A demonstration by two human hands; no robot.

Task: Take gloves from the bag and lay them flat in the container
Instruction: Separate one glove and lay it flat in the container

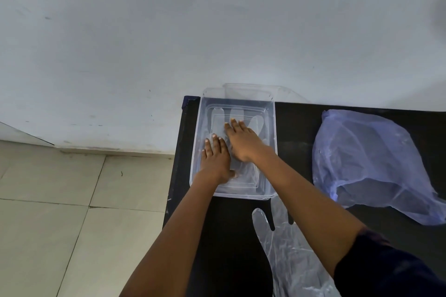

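Observation:
A clear rectangular plastic container [272,128] stands on the black table near its left edge. A clear plastic glove [256,120] lies flat on its bottom, fingers pointing away from me. My left hand [216,159] and my right hand [241,140] both press palm-down on this glove, fingers spread. A second clear glove [287,248] lies on the table in front of the container, partly under my right forearm. The translucent bluish bag [366,157] sits at the right of the table.
The container's clear lid [251,90] leans behind it against the white wall. The black table [296,123] ends at its left edge just beside the container; tiled floor [72,200] lies below on the left.

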